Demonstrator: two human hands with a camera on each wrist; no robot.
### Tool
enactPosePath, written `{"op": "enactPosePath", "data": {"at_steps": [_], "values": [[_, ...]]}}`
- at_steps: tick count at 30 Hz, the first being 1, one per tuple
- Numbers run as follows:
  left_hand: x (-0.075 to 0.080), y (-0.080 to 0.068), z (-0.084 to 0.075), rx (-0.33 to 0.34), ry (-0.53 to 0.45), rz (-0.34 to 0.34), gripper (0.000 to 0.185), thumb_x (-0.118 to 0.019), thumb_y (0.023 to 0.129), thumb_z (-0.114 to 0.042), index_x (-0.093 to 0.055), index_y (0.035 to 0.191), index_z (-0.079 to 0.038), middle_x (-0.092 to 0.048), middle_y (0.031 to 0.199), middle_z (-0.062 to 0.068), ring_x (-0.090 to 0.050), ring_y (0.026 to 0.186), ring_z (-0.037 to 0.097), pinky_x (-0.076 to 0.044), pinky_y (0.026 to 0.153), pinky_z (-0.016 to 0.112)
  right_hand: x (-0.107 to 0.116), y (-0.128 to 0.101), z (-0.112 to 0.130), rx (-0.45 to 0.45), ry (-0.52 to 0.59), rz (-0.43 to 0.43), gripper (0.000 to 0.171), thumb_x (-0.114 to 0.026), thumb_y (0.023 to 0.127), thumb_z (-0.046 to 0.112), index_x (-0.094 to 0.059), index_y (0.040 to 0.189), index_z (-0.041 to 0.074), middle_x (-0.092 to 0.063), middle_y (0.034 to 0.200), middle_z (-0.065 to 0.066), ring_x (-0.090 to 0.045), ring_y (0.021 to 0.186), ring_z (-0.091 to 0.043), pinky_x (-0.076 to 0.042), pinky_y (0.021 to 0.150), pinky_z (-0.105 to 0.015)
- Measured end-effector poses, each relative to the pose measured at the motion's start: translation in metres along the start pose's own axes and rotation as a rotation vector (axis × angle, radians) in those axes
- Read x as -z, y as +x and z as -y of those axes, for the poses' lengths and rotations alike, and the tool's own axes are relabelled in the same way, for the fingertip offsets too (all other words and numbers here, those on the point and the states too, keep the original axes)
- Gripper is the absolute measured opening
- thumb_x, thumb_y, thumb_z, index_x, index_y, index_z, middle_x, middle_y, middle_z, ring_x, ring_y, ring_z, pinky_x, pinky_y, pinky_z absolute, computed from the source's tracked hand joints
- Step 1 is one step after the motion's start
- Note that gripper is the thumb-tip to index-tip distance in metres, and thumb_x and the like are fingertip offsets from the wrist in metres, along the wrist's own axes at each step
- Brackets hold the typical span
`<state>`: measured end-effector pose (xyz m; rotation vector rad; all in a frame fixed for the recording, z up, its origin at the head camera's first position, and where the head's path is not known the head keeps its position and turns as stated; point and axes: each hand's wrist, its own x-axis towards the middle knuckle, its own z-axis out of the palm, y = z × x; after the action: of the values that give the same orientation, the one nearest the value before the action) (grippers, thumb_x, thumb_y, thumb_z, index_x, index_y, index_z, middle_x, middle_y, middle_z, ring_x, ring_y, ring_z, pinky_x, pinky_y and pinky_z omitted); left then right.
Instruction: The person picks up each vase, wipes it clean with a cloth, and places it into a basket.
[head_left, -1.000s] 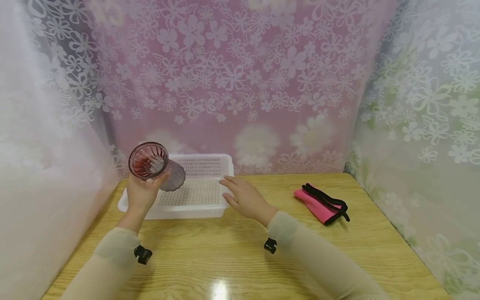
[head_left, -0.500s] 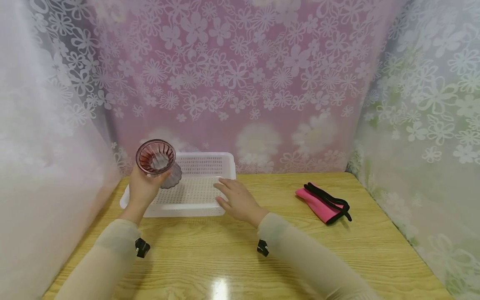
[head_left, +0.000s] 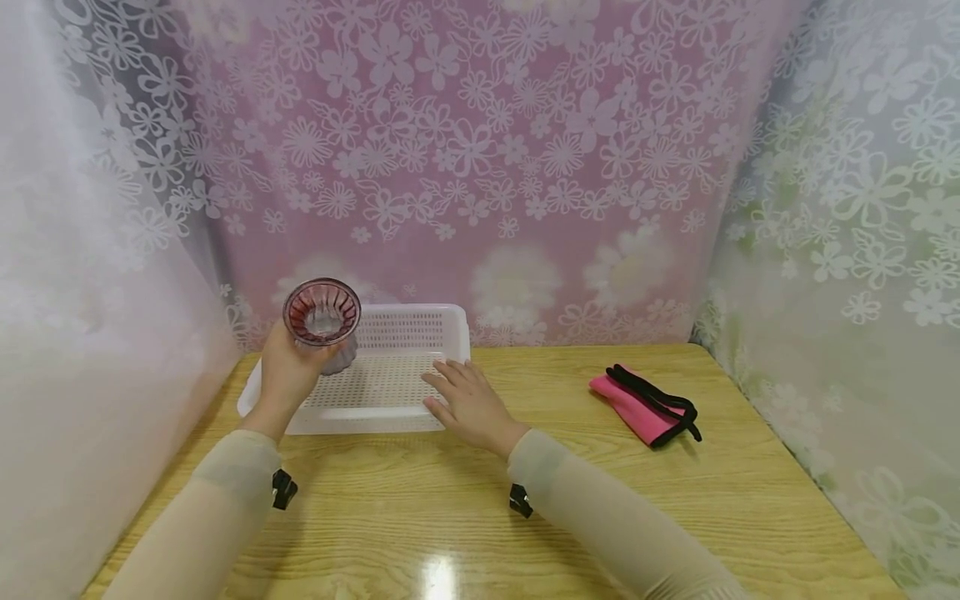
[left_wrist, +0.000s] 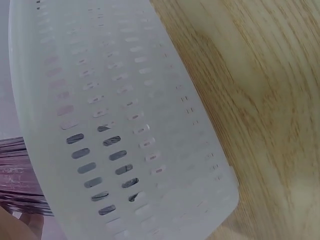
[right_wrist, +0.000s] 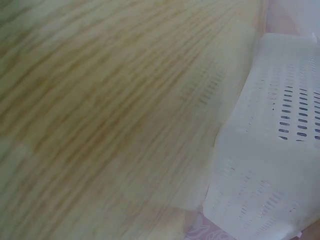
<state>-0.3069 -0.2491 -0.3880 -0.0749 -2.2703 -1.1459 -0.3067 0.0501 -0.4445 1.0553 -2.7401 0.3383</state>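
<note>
Gripped round its ribbed wall by the left hand [head_left: 288, 379], a fragile, likely slippery glass [head_left: 322, 322] hovers above the basket [head_left: 390, 417], whose near-right rim the flat right hand [head_left: 467, 406] presses.

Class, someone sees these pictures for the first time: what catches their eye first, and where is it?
The ribbed pink glass, which the left hand holds over the white slotted basket at the table's far left. Next, the pink, black-trimmed cloth lying on the wooden table to the right.
</note>
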Motion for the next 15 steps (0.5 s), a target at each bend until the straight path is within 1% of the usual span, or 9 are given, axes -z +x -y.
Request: {"op": "enactPosePath", "data": {"at_steps": [4, 6, 11, 15], "values": [[-0.001, 0.001, 0.000, 0.022, 0.053, 0.026, 0.069, -0.086, 0.080, -0.020, -0.052, 0.138, -0.003, -0.057, 0.129, 0.021, -0.052, 0.122, 0.042, -0.041, 0.100, 0.062, -0.001, -0.001, 0.000, 0.008, -0.013, -0.005, 0.057, -0.027, 0.108, 0.050, -0.040, 0.155, 0.019, -0.032, 0.161, -0.008, -0.025, 0.149, -0.030, -0.009, 0.122, -0.049], [-0.003, 0.002, 0.000, 0.020, 0.071, 0.032, 0.067, -0.086, 0.079, -0.018, -0.053, 0.135, -0.002, -0.057, 0.128, 0.022, -0.052, 0.121, 0.042, -0.041, 0.100, 0.062, -0.001, -0.001, 0.000, 0.010, -0.019, -0.005, 0.057, -0.027, 0.108, 0.050, -0.040, 0.154, 0.019, -0.032, 0.161, -0.007, -0.026, 0.149, -0.031, -0.010, 0.122, -0.049], [-0.009, 0.007, 0.002, -0.009, 0.126, 0.040, 0.065, -0.088, 0.078, -0.017, -0.056, 0.132, -0.003, -0.059, 0.129, 0.021, -0.055, 0.120, 0.041, -0.043, 0.099, 0.060, -0.001, -0.001, 0.000, 0.007, -0.034, 0.002, 0.057, -0.027, 0.108, 0.050, -0.040, 0.155, 0.019, -0.031, 0.161, -0.007, -0.025, 0.149, -0.030, -0.010, 0.122, -0.049], [-0.013, 0.011, 0.002, -0.033, 0.153, 0.058, 0.066, -0.087, 0.077, -0.015, -0.056, 0.134, -0.002, -0.057, 0.132, 0.022, -0.053, 0.122, 0.042, -0.041, 0.101, 0.060, -0.001, -0.001, 0.000, 0.006, -0.046, 0.007, 0.058, -0.025, 0.108, 0.051, -0.040, 0.155, 0.020, -0.030, 0.162, -0.007, -0.024, 0.150, -0.029, -0.010, 0.122, -0.048]]}}
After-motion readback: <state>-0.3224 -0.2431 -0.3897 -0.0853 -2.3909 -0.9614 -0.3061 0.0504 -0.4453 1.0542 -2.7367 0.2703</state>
